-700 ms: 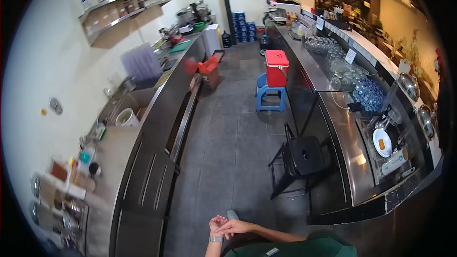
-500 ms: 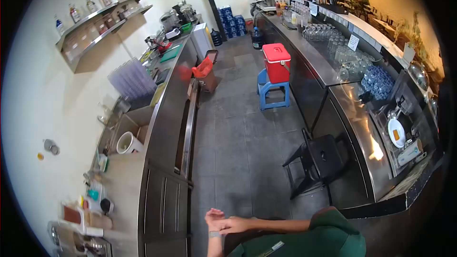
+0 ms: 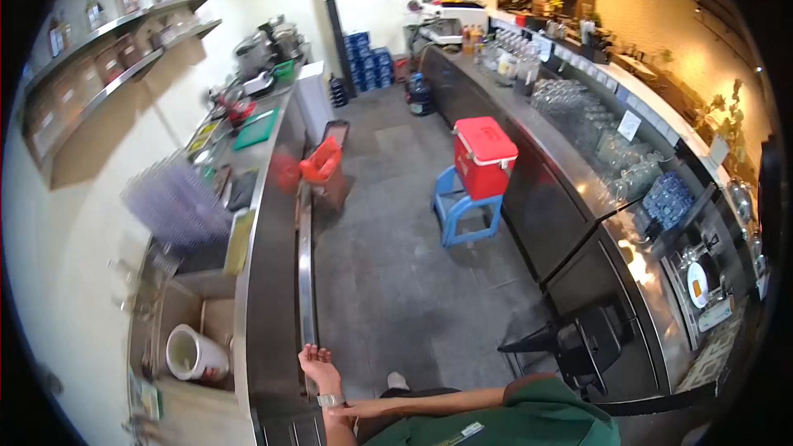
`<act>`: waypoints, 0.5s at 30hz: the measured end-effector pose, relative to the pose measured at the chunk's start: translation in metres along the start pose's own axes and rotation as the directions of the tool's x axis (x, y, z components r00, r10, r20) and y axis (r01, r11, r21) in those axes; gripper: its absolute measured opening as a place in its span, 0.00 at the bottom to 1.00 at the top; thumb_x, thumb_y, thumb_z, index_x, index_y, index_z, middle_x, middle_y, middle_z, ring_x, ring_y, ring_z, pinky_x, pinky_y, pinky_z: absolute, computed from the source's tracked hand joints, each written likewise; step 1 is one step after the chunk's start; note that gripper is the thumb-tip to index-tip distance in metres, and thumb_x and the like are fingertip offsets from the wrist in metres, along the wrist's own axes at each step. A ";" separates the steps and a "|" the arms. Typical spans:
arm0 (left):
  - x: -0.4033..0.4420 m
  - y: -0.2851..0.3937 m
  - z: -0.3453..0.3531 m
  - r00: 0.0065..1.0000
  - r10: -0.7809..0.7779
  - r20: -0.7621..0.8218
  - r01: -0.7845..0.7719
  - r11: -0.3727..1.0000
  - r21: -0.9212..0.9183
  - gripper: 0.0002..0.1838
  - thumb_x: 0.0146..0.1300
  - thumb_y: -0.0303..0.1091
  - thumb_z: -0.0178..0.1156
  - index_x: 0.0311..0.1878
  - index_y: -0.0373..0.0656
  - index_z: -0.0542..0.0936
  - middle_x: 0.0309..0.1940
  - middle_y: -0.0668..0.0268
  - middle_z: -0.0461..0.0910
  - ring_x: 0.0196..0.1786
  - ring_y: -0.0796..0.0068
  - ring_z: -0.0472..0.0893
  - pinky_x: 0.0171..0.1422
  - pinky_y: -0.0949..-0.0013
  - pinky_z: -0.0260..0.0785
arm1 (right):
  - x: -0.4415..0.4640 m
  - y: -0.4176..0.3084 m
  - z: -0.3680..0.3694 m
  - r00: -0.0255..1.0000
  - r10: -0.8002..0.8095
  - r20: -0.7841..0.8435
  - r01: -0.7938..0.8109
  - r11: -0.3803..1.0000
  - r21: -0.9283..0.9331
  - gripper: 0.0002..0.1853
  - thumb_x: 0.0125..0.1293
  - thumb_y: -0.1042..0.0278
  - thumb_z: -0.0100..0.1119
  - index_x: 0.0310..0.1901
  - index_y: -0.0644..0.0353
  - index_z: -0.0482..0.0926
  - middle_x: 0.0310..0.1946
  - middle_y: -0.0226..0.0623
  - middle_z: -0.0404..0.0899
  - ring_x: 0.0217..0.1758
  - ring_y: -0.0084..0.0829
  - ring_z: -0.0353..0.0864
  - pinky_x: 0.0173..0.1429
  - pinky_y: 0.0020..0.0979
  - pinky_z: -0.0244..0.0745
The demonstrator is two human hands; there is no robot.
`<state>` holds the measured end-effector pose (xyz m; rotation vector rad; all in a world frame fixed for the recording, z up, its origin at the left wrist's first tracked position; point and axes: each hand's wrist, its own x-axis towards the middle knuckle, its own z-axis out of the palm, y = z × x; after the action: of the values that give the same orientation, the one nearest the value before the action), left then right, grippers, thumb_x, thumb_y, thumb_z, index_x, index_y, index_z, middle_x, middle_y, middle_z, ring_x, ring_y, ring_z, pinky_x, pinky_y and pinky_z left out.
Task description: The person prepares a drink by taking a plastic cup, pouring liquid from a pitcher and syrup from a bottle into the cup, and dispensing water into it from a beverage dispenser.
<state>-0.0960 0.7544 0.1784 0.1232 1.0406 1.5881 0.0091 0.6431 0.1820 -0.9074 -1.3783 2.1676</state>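
Reference point: the red, lidded, box-shaped plastic cooler [image 3: 485, 158], standing on a blue plastic stool [image 3: 448, 219]. The silver-coloured, metallic-looking wristband [image 3: 331, 400] is worn on the left wrist, nearer the wearer than the cooler and to its left. Left hand [image 3: 319, 370]: empty, fingers loosely spread and slightly curled. Right hand [image 3: 351, 410]: laid across the left forearm at the wristband's lower edge; whether it grips, or touches the wristband itself, cannot be told. Assessment: the wristband appears light, firm in its parts yet flexible as a loop, its smooth surface probably slippery. Fine detail is not discernible. Preferred hold, in this judgement: both side edges, between thumb and fingertip, lightly pressed.
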 end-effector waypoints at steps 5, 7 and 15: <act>0.075 -0.033 0.157 0.950 0.046 0.308 -0.149 0.935 0.323 0.05 0.66 0.34 0.54 0.38 0.45 0.76 0.29 0.70 0.76 0.29 0.77 0.76 0.35 0.71 0.68 | 0.055 -0.079 -0.117 0.991 0.058 -0.124 -0.017 0.952 0.306 0.44 0.68 0.42 0.57 0.71 0.69 0.54 0.53 0.46 0.77 0.57 0.33 0.78 0.58 0.35 0.74; 0.105 -0.058 0.206 0.880 -0.002 0.474 -0.198 0.907 0.372 0.05 0.68 0.31 0.53 0.39 0.42 0.76 0.30 0.67 0.77 0.29 0.76 0.77 0.36 0.73 0.69 | 0.082 -0.077 -0.162 0.981 -0.109 -0.162 0.167 0.898 0.406 0.41 0.64 0.39 0.61 0.65 0.67 0.63 0.55 0.42 0.75 0.58 0.31 0.76 0.58 0.33 0.74; 0.224 -0.163 0.389 0.753 -0.227 0.618 -0.089 0.894 0.438 0.04 0.67 0.29 0.53 0.39 0.40 0.76 0.31 0.65 0.76 0.30 0.76 0.75 0.37 0.73 0.70 | 0.159 -0.145 -0.399 0.789 -0.540 -0.294 0.593 0.541 0.596 0.18 0.60 0.64 0.65 0.47 0.63 0.74 0.46 0.45 0.78 0.55 0.38 0.76 0.65 0.36 0.65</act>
<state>0.1822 1.1412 0.2024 0.8923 0.7972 1.0613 0.1811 1.0609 0.1465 -0.1925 -0.6019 1.8300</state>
